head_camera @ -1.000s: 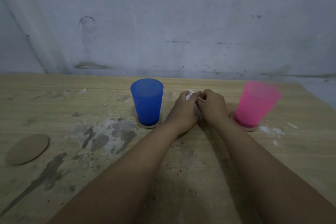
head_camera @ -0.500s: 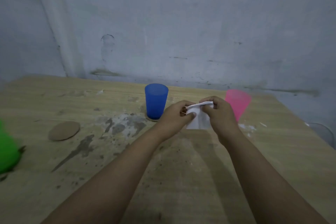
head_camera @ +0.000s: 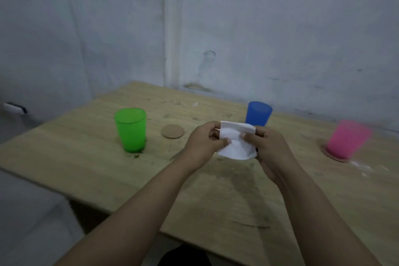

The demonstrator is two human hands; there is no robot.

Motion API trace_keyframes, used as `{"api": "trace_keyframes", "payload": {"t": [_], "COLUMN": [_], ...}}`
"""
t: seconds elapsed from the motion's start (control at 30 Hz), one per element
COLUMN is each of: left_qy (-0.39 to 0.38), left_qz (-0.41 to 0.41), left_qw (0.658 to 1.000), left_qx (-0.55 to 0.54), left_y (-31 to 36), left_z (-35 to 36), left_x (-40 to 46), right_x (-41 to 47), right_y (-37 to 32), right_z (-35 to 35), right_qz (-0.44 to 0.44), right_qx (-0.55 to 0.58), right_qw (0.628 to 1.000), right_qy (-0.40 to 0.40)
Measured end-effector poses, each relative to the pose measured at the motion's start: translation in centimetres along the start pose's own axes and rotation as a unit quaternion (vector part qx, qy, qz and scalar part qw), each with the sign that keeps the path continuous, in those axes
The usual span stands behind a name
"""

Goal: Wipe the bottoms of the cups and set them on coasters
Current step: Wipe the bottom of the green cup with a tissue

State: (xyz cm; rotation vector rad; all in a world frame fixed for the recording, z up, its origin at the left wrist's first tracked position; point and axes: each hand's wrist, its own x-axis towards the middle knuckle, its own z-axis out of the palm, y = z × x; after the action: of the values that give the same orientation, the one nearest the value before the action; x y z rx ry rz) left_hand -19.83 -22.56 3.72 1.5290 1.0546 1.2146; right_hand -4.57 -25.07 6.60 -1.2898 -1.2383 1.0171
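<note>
Obscured, cropped and blurred items

Blue cup: base hidden behind white tissue, its footing undeterminable. Pink cup, at 3 o'clock: motion-blurred. Coaster beneath it: only the near edge shows. Small white-and-dark object, at 9 o'clock: unidentifiable.

Both forearms are bare to the frame edge, without sleeves, and the hands wear nothing.

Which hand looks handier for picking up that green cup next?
Probably the left hand. The green cup stands on the bare table on that side, beside the empty coaster. The right hand could keep the white tissue, which both hands now pinch.
</note>
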Motion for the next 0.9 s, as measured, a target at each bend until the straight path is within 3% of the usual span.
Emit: {"api": "trace_keyframes", "payload": {"t": [0.27,0.53,0.73,0.9], "left_qy": [0.069,0.165,0.198,0.160], "left_qz": [-0.064,-0.120,-0.177,-0.130], "left_qw": [0.994,0.974,0.951,0.968], "left_qx": [-0.050,0.096,0.160,0.146], "left_y": [-2.3,-4.0,-4.7,-6.1], "left_z": [-10.1,-19.5,-21.9,-21.6], "left_x": [-5.2,-7.0,-5.4,-3.4], "right_x": [-1.3,-0.9,0.6,1.2], "right_y": [0.9,2.6,3.3,3.9], "right_z": [9.9,15.1,17.3,18.4], "right_qz": [0.023,0.077,0.106,0.118], "right_qx": [0.037,0.082,0.075,0.082], "right_qw": [0.998,0.994,0.991,0.988], "right_qy": [-0.041,-0.009,0.034,0.060]}}
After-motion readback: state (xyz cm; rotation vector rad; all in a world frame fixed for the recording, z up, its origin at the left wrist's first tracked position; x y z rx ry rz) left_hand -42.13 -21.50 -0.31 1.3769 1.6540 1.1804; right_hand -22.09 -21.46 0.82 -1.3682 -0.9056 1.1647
